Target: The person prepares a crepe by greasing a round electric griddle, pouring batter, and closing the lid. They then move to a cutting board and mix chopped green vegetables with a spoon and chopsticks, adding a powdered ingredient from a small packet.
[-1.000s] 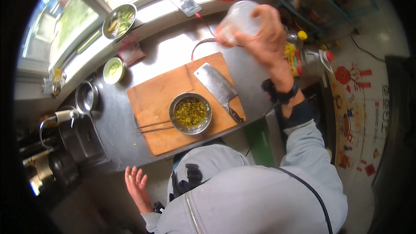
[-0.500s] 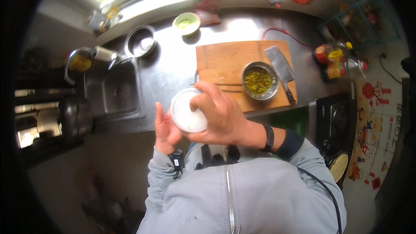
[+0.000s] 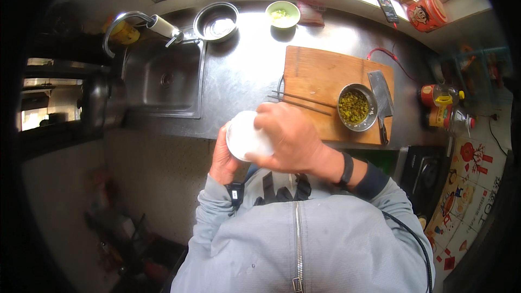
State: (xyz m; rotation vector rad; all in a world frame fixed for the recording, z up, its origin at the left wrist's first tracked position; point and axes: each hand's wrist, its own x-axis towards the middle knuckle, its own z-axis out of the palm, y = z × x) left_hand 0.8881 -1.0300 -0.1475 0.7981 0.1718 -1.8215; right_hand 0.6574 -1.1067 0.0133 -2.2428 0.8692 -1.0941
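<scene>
In the head view, a round white container [image 3: 243, 137] is held just off the near edge of the steel worktop [image 3: 239, 84]. The left hand [image 3: 223, 160] cups it from eight o'clock, fingers clamped along its side; the right hand [image 3: 293, 137], equally near, meets it from three o'clock, its blurred fingers gripping across the round face. That face turns upward, plain and pale, so no long axis shows. Toward two o'clock, a steel bowl [image 3: 359, 127] of chopped yellow-green bits [image 3: 354, 107] stands on the wooden cutting board [image 3: 310, 70].
</scene>
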